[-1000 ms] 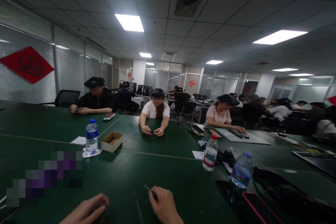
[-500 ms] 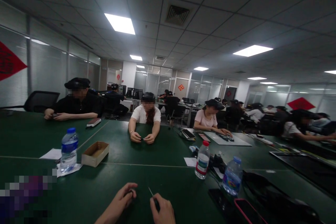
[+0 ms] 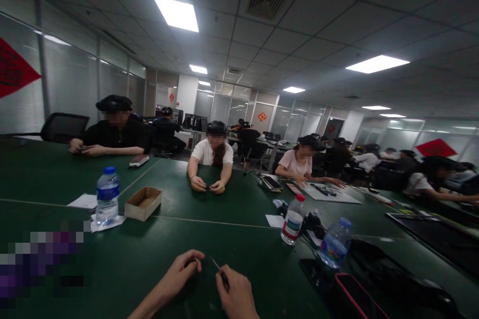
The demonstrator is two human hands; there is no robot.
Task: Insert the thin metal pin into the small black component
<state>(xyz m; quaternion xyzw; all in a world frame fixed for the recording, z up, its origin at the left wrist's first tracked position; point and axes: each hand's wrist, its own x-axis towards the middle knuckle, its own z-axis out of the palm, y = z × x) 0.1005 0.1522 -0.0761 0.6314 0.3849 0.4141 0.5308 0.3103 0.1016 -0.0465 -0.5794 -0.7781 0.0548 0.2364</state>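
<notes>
My left hand (image 3: 180, 273) rests on the green table (image 3: 232, 209) at the bottom centre, its fingers curled in a pinch around something small that I cannot make out. Just to its right, my right hand (image 3: 235, 293) is closed on a thin dark tool (image 3: 219, 268) whose fine tip points up and to the left, toward the left hand's fingertips. The two hands are a few centimetres apart.
A blue-capped water bottle (image 3: 107, 196) and a small cardboard box (image 3: 143, 203) stand at the left. A red-capped bottle (image 3: 293, 219), another bottle (image 3: 335, 242), a pink-edged phone (image 3: 355, 299) and dark gear lie at the right. Several people sit across the table.
My left hand has come in from the lower left to sit close to the right hand. The view has swung to the right and tilted slightly. The right hand keeps its hold on the tool.
</notes>
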